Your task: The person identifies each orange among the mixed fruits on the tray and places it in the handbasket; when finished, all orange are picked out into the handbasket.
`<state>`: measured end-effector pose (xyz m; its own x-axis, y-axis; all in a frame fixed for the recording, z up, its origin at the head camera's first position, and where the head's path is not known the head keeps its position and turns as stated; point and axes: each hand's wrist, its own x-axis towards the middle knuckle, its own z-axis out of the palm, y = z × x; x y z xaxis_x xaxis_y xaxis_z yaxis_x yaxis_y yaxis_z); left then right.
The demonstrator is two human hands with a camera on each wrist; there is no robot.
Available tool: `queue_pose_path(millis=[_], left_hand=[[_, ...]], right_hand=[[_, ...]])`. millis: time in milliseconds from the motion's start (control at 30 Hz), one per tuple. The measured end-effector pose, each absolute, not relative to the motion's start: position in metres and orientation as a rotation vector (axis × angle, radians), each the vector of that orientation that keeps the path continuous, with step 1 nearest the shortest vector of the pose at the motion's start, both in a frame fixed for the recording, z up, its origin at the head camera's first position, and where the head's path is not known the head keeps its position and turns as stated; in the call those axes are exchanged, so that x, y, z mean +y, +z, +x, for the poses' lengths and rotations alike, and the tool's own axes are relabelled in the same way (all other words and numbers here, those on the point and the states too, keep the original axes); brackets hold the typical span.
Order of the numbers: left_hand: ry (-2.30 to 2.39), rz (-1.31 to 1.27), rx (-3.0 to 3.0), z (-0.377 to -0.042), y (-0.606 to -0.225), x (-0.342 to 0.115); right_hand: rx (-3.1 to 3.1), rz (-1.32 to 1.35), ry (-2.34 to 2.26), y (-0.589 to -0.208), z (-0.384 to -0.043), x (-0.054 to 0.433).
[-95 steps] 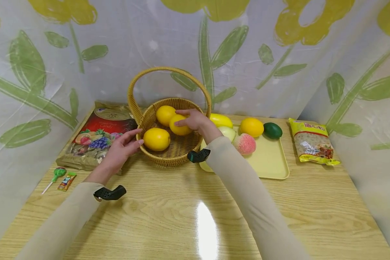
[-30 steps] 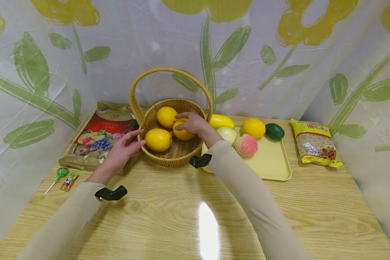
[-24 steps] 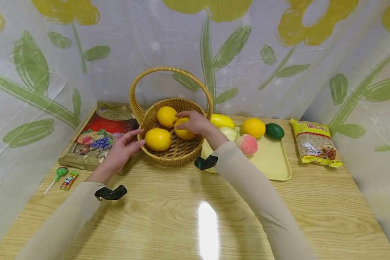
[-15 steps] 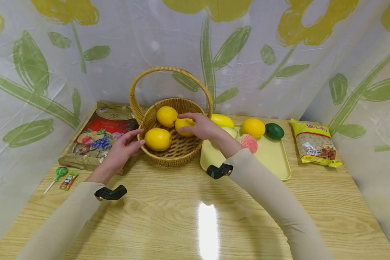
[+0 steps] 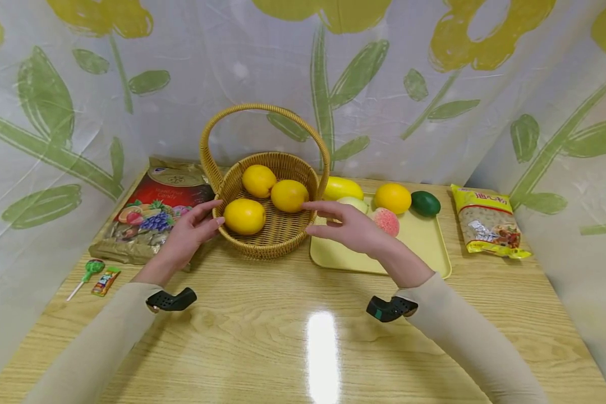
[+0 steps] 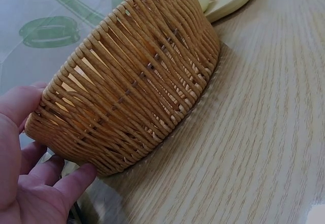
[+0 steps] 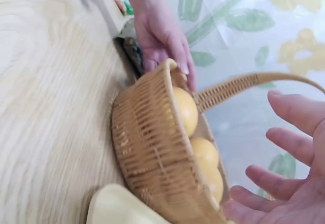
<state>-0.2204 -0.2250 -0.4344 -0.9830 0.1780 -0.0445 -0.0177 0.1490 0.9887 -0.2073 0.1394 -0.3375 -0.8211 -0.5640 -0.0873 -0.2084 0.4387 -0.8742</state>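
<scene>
On the pale wooden table, the round tan wicker basket is gripped at its rim by the left hand, presumably for steadiness. Inside, three smooth yellow oval fruits are kept together by its wall. By the right hand, fingers parted, nothing is held.

the table is surfaced in pale wood grain, and a patch of glare is reflected on its near part. the basket is stood toward the back, between the candy bag, laid at left, and the tray, set just beside at right. the lollipop and sweet are placed together before the candy bag. at far right the yellow bag is laid.
</scene>
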Motion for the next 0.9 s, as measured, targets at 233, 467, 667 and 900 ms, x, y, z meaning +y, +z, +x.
queue_pose_path(millis=[233,467,667,900], left_hand=[[1.947,0.162,2.258,-0.220,-0.435,-0.225],[1.947,0.156,2.259,-0.220,-0.434,-0.226],[1.949,0.167,2.258,-0.220,-0.435,-0.225],[1.952,0.160,2.266,-0.220,-0.434,-0.224]], right_hand=[[2.321,-0.425,-1.546,-0.338,-0.200,0.187],[2.418,-0.197,-1.768,-0.348,-0.218,0.241],[2.432,0.008,-1.796,-0.362,-0.234,0.275],[2.358,0.032,-1.761,-0.376,-0.252,0.296]])
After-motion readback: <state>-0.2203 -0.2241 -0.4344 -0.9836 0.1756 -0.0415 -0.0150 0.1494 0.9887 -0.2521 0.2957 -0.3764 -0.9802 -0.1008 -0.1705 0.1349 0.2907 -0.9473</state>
